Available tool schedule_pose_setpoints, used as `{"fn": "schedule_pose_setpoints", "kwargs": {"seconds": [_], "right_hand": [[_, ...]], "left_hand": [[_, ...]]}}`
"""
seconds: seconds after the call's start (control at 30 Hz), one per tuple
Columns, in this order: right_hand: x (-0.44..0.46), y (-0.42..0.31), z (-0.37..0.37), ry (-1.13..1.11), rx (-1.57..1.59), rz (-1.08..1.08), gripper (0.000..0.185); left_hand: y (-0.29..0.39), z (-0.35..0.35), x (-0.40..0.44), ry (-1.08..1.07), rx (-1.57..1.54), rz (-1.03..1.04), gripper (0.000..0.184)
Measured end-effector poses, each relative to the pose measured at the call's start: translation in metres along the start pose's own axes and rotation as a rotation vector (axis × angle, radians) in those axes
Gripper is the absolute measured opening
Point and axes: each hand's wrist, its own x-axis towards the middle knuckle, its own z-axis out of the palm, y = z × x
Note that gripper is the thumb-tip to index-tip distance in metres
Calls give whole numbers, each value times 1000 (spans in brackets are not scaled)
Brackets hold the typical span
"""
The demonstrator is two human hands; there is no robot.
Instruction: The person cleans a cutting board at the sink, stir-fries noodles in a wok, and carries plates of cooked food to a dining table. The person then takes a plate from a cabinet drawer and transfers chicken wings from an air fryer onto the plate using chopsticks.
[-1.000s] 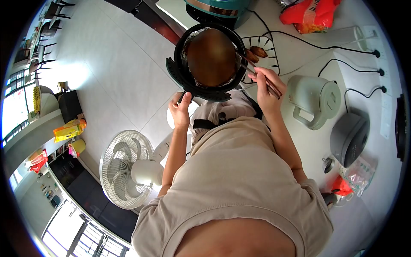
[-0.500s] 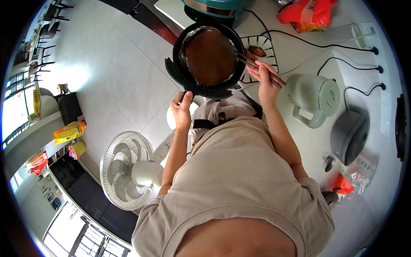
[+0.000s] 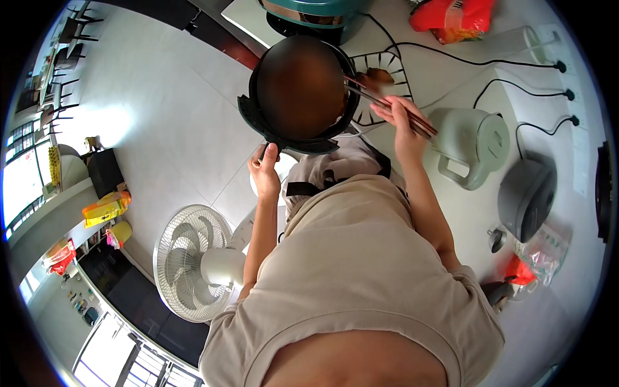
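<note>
My left hand (image 3: 265, 173) is closed round the handle of a black air fryer basket (image 3: 303, 146), held up in front of me. Brown contents (image 3: 300, 87) fill its inside, too blurred to identify. In my right hand (image 3: 406, 122) is a pair of brown chopsticks (image 3: 390, 105), their tips at the basket's right rim. Just beyond the chopsticks, a white plate (image 3: 401, 72) with dark stripes lies on the counter, partly hidden by the basket. Browned food pieces (image 3: 376, 79) rest on that plate.
A teal appliance (image 3: 309, 14) stands behind the basket. To the right are a pale green kettle (image 3: 474, 145), a grey appliance (image 3: 525, 200) and black cords (image 3: 477, 63). A red bag (image 3: 454, 19) lies at the back. A white fan (image 3: 193, 261) stands on the floor at left.
The basket has shifted slightly left in view, and its foil lining now hardly shows. My right hand has moved slightly right and down with the chopsticks, whose tips are still by the rim.
</note>
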Motion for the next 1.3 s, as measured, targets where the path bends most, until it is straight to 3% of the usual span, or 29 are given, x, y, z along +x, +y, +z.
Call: {"fn": "schedule_pose_setpoints", "kwargs": {"seconds": [0.07,0.17,0.37,0.53,0.67,0.77,0.9,1.0,1.1,1.3], "right_hand": [[-9,-23,-6,65,-33,-28,27],[-16,-34,-36,153,-133,-57,31],[-20,6,-94,280,-284,11,29],[-18,10,-88,315,-333,60,25],[-17,-46,-71,252,-485,-108,21],[-11,-81,-46,10,-441,-192,20],[7,-60,-12,-286,-394,-33,20],[22,-38,-4,-325,-428,101,21],[29,-27,-1,-268,-348,81,22],[57,-16,-14,-315,-191,237,24]], "left_hand": [[-1,-1,1,12,-55,-2,36],[1,-4,2,15,-22,-30,47],[-1,-7,5,2,-34,-20,47],[-3,-9,5,0,-7,-8,49],[3,-8,3,-17,69,-11,50],[6,-8,2,-19,96,-7,50],[5,-9,4,-42,78,26,48],[7,-11,5,-68,47,30,47],[10,-13,4,-79,95,59,45],[10,-28,11,-145,68,46,44]]}}
